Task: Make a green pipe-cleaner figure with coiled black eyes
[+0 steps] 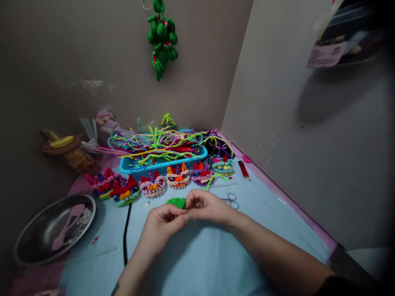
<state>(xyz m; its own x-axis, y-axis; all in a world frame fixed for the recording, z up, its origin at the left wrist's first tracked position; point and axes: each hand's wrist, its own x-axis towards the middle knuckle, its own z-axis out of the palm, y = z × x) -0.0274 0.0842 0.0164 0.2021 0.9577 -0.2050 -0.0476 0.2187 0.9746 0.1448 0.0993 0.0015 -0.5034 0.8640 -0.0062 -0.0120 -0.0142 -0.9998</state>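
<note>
My left hand and my right hand meet above the middle of the table, fingertips pinched close together. Between them is a small green fuzzy piece, which looks like bent pipe cleaner; my fingers hide part of it. Just behind my hands stands a row of several colourful animal heads made of pipe cleaners, among them a pink one and an orange one. A pair of scissors lies beside my right hand, partly covered by it.
A blue tray heaped with loose pipe cleaners stands at the back. To the left is a metal bowl holding a pink scoop and small white bits. A red lighter lies right. Green pipe-cleaner figures hang on the wall.
</note>
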